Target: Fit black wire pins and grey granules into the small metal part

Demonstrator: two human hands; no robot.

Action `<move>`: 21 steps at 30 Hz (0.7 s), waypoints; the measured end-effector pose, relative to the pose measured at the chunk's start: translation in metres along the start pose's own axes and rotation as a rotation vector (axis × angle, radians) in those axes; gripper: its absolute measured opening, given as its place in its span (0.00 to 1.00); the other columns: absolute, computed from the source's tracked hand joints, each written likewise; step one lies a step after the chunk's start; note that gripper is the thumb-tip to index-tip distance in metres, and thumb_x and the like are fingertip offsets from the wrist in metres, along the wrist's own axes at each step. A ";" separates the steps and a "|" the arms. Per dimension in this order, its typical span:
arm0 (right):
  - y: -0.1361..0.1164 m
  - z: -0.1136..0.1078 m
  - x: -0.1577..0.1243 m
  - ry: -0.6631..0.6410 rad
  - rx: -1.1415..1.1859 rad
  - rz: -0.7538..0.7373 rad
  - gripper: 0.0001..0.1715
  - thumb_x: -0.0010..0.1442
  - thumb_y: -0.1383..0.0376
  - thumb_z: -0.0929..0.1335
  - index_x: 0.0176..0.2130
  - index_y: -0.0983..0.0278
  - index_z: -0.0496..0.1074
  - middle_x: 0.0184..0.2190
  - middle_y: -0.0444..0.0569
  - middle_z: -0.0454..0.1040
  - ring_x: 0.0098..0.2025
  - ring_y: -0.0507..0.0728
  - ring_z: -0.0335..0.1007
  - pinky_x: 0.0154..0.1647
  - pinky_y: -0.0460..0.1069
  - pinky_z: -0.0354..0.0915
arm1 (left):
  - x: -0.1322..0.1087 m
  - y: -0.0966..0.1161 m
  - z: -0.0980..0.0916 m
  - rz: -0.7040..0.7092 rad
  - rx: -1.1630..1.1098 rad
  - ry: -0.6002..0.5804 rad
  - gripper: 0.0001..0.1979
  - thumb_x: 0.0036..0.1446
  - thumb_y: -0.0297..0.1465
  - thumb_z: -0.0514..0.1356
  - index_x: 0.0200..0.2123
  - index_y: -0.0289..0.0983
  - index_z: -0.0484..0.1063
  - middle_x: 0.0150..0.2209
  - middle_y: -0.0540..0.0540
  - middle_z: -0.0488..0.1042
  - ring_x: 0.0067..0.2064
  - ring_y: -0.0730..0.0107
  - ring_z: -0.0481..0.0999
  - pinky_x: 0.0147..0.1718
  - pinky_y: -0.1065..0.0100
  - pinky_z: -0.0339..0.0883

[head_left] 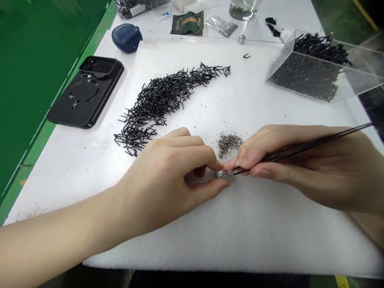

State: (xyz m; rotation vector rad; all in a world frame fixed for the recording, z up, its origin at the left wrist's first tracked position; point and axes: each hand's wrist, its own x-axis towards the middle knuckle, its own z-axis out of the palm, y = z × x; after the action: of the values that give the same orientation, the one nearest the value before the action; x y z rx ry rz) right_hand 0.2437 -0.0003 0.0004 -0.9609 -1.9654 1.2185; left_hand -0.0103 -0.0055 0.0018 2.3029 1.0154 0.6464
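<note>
Clear bead (221, 174) sits clamped between the left hand's (162, 184) fingers (210, 186), right hand's (300, 168) tweezers (288, 154) touching it.

bright, even light, seemingly from above - the white foam sheet (240, 236) came close to blown out. only soft, faint shadows under the left hand (159, 184) and right hand (294, 168). mild glare on the clear acrylic bin (309, 68). sharp overall, no real motion blur - wide-angle bending showed along the foam's front edge, with darker corners.
</note>
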 end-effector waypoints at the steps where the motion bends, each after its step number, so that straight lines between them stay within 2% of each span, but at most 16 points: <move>1: 0.001 0.000 0.000 -0.014 0.011 -0.006 0.07 0.65 0.67 0.77 0.43 0.55 0.83 0.40 0.44 0.86 0.44 0.56 0.85 0.41 0.47 0.80 | 0.000 0.000 0.000 -0.001 0.000 -0.001 0.02 0.62 0.29 0.70 0.36 0.39 0.82 0.30 0.54 0.77 0.36 0.72 0.74 0.35 0.72 0.67; 8: 0.005 -0.003 0.002 -0.042 0.024 -0.012 0.07 0.65 0.67 0.77 0.43 0.55 0.83 0.41 0.44 0.86 0.46 0.55 0.85 0.43 0.45 0.80 | 0.000 -0.001 -0.001 -0.018 0.000 -0.033 0.02 0.63 0.31 0.70 0.37 0.39 0.82 0.31 0.53 0.78 0.36 0.71 0.74 0.36 0.71 0.67; 15: 0.005 -0.004 0.000 -0.049 0.043 -0.020 0.07 0.65 0.65 0.77 0.44 0.55 0.83 0.42 0.44 0.86 0.46 0.56 0.85 0.46 0.46 0.80 | 0.000 -0.001 0.000 -0.001 -0.009 -0.015 0.02 0.62 0.30 0.71 0.36 0.38 0.82 0.29 0.54 0.77 0.36 0.72 0.73 0.35 0.71 0.66; 21: 0.003 -0.002 0.002 0.004 0.045 0.053 0.03 0.64 0.64 0.77 0.40 0.54 0.84 0.37 0.43 0.86 0.41 0.56 0.85 0.36 0.46 0.79 | 0.000 0.000 0.000 0.001 -0.006 -0.013 0.02 0.62 0.30 0.71 0.36 0.38 0.82 0.29 0.54 0.76 0.35 0.72 0.73 0.35 0.72 0.66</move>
State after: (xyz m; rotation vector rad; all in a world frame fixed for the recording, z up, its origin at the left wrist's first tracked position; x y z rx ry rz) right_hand 0.2449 0.0027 -0.0014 -0.9977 -1.9126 1.2840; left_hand -0.0101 -0.0051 0.0014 2.3001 1.0052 0.6337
